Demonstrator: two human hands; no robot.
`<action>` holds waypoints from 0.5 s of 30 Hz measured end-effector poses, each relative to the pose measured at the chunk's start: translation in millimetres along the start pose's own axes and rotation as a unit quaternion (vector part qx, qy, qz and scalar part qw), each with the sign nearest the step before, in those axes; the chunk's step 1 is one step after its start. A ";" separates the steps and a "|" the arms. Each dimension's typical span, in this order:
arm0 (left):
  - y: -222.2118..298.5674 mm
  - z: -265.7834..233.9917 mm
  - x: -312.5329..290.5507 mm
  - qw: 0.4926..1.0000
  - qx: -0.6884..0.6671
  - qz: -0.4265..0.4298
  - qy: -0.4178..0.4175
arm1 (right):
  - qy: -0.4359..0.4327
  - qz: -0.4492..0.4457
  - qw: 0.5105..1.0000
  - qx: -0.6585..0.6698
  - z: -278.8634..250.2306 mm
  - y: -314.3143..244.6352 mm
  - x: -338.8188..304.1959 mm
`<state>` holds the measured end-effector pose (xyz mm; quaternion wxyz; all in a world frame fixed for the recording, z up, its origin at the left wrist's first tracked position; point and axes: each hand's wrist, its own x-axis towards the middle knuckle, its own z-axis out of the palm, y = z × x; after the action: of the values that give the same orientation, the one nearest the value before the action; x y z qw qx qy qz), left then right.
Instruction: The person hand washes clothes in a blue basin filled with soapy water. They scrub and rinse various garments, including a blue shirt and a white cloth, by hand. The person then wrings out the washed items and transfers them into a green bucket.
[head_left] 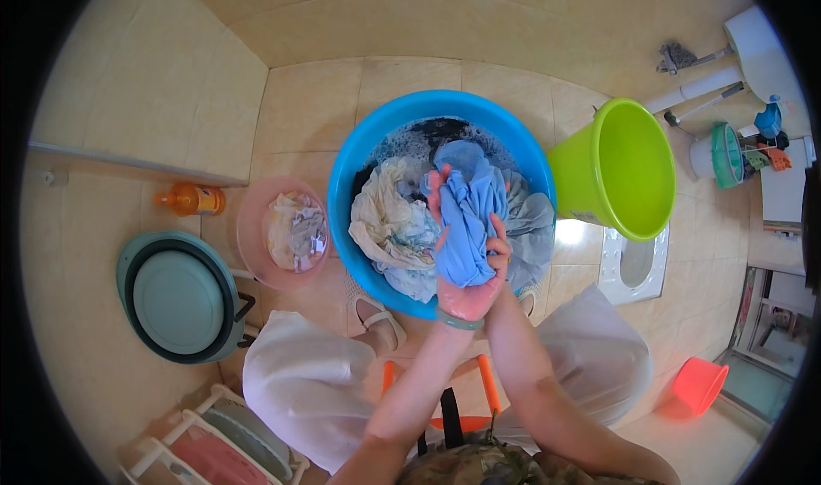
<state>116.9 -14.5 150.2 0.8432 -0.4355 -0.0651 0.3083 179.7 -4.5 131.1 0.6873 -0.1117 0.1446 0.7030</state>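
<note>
Both hands grip a wet, bunched light blue cloth (469, 211) over a large blue basin (342, 267). My left hand (466, 295), below a greenish bangle (459, 321), is closed round the lower end of the cloth, palm turned up. Close against it, my right hand (499, 250) wraps the right side of the cloth with curled fingers. Beneath, the basin holds sudsy dark water (419, 143), a cream-white cloth (380, 203) on the left and a grey-blue cloth (530, 228) on the right. Some fingertips are partly covered by the folds.
A pink basin (250, 250) with small clothes stands left, near an orange bottle (192, 199) and a folding grey-green basin (137, 331). To the right are a lime bucket (629, 164), a squat toilet (654, 267) and a coral bucket (701, 387). A rack (162, 451) sits lower left.
</note>
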 end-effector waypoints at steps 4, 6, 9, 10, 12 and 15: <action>-0.1 14.4 -6.4 0.984 0.171 -0.027 0.041 | -0.002 0.090 0.995 -0.036 -5.2 -38.5 26.4; 5.2 13.7 -6.3 0.971 0.230 -0.004 0.068 | -0.005 0.155 0.984 -0.087 -10.4 -51.8 36.5; 7.9 23.4 -8.0 0.920 0.365 0.028 0.139 | 0.069 0.143 0.950 -0.269 3.3 -63.3 41.7; 10.7 26.4 -8.8 0.898 0.413 0.023 0.153 | 0.086 0.153 0.931 -0.321 8.7 -66.2 42.2; 10.7 29.4 -7.6 0.854 0.490 0.017 0.175 | 0.086 0.188 0.900 -0.384 13.7 -73.5 44.8; 8.8 33.8 -4.3 0.801 0.564 0.019 0.203 | 0.062 0.216 0.855 -0.468 25.0 -81.2 46.7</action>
<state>96.6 10.2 164.7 0.9279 0.0627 0.3009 0.2110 260.4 49.2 133.8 0.3743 -0.4295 -0.1388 0.8100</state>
